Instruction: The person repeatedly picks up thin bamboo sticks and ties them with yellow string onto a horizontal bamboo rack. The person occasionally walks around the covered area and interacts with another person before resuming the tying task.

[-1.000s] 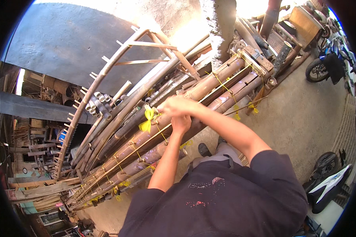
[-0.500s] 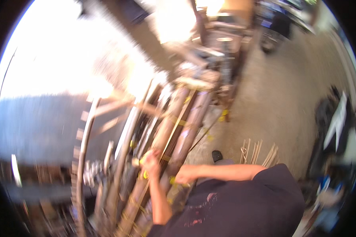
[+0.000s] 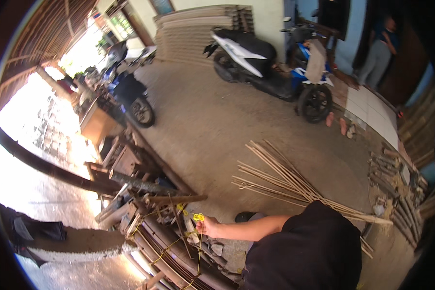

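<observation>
My right hand (image 3: 208,226) is closed round a small looped bundle of yellow string (image 3: 198,217). A length of the string hangs from the hand and runs down toward the bamboo poles (image 3: 181,249) beneath it. More yellow string is wound around these long poles, which lie side by side at the lower left. Another bit of yellow string (image 3: 181,208) shows on the pile just left of my hand. My left hand is out of view.
Bamboo sticks (image 3: 280,179) lie fanned on the concrete floor (image 3: 198,125). Beyond stand a white-and-blue scooter (image 3: 256,60) and a blue motorcycle (image 3: 128,89). A person (image 3: 379,50) is by the doorway. Cut wood (image 3: 396,193) lies at right, a ledge (image 3: 82,244) at left.
My view has swung right, toward the floor and scooters. My left hand has gone out of view. My right hand has come up off the poles with the yellow string.
</observation>
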### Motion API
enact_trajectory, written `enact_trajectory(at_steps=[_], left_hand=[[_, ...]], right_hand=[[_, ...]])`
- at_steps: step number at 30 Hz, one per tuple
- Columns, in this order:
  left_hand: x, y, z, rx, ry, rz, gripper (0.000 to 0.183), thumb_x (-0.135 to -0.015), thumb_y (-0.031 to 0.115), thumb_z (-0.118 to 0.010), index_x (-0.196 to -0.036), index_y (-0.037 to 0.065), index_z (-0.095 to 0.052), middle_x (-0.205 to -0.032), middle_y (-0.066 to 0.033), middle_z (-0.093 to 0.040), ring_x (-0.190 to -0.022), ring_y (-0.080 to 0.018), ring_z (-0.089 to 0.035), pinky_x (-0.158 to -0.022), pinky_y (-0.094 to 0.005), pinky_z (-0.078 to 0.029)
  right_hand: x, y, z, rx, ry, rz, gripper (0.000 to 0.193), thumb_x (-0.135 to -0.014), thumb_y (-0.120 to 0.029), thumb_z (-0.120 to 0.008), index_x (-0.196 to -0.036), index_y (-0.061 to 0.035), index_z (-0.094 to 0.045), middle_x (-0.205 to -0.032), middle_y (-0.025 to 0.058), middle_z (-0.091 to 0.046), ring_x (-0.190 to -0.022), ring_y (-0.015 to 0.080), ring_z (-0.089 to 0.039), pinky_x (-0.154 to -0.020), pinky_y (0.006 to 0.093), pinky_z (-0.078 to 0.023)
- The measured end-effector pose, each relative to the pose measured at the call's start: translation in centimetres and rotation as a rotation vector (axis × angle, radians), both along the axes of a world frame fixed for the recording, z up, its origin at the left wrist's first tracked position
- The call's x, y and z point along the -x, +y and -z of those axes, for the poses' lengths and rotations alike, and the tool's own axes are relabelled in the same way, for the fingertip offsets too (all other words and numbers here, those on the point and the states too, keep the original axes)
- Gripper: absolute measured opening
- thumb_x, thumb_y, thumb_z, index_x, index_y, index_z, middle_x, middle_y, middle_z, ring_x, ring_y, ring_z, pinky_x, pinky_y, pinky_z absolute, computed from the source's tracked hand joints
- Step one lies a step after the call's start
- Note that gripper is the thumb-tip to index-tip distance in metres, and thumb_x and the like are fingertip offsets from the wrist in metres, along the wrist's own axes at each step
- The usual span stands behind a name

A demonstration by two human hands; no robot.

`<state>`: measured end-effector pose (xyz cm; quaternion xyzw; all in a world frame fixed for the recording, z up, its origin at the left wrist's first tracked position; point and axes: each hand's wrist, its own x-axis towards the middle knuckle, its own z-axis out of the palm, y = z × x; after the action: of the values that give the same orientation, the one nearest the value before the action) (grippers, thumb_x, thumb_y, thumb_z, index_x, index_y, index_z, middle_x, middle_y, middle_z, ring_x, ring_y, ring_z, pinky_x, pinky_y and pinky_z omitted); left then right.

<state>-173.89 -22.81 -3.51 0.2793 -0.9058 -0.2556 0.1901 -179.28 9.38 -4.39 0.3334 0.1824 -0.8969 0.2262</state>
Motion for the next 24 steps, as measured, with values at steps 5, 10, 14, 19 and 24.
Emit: enact_trajectory(at_steps=[5, 10, 14, 19, 24], left_hand=[[-2.8, 10.0, -0.6, -0.07, 0.051, 0.245, 0.043, -0.097, 0.033, -0.051, -0.108, -0.004, -0.068, -0.095, -0.0209, -0.07, -0.089, -0.0293, -0.067, -0.077, -0.0397, -0.052], [-6.9, 14.9, 0.2, -0.136, 0.004, 0.395, 0.043, -0.097, 0.034, -0.051, -0.111, -0.004, -0.067, -0.098, -0.0208, -0.07, -0.091, -0.0288, -0.067, -0.078, -0.0398, -0.052], [-8.6, 15.9, 0.1, -0.168, -0.005, 0.424, 0.043, -0.097, 0.034, -0.052, -0.113, -0.003, -0.066, -0.1, -0.0207, -0.07, -0.092, -0.0285, -0.067, -0.079, -0.0399, -0.052], [-9.3, 17.1, -1.5, -0.171, 0.008, 0.425, 0.044, -0.097, 0.035, -0.052, -0.116, -0.003, -0.065, -0.102, -0.0205, -0.069, -0.093, -0.028, -0.067, -0.08, -0.04, -0.051], [-10.2, 20.1, -3.4, -0.181, 0.048, 0.42, 0.045, -0.097, 0.035, -0.053, -0.118, -0.003, -0.064, -0.105, -0.0204, -0.069, -0.094, -0.0276, -0.066, -0.081, -0.0401, -0.051]], right_hand=[[-8.4, 4.4, -0.9, -0.074, -0.081, 0.005, 0.036, -0.097, -0.05, -0.055, -0.087, -0.0156, -0.059, -0.082, -0.0009, -0.065, -0.083, 0.0167, -0.068, -0.075, 0.0327, -0.052], [-12.0, 5.2, 0.6, -0.314, -0.086, 0.31, 0.028, -0.102, -0.038, -0.052, -0.094, -0.0124, -0.06, -0.09, 0.0023, -0.066, -0.077, 0.0182, -0.069, -0.074, 0.0332, -0.052], [-12.6, 5.9, -0.9, -0.435, -0.047, 0.417, 0.027, -0.104, -0.033, -0.05, -0.097, -0.0092, -0.06, -0.089, 0.0031, -0.066, -0.078, 0.0159, -0.066, -0.075, 0.0319, -0.051], [-15.2, 13.0, -1.3, -0.77, 0.372, -0.455, 0.046, -0.096, -0.051, -0.057, -0.121, -0.013, -0.055, -0.115, 0.0039, -0.061, -0.099, 0.0165, -0.058, -0.084, 0.0366, -0.047], [-17.1, 34.5, -5.5, -0.977, 0.399, 0.006, 0.082, -0.096, -0.039, -0.063, -0.155, -0.007, -0.016, -0.152, 0.0173, -0.033, -0.107, 0.0251, -0.06, -0.087, 0.0376, -0.051]])
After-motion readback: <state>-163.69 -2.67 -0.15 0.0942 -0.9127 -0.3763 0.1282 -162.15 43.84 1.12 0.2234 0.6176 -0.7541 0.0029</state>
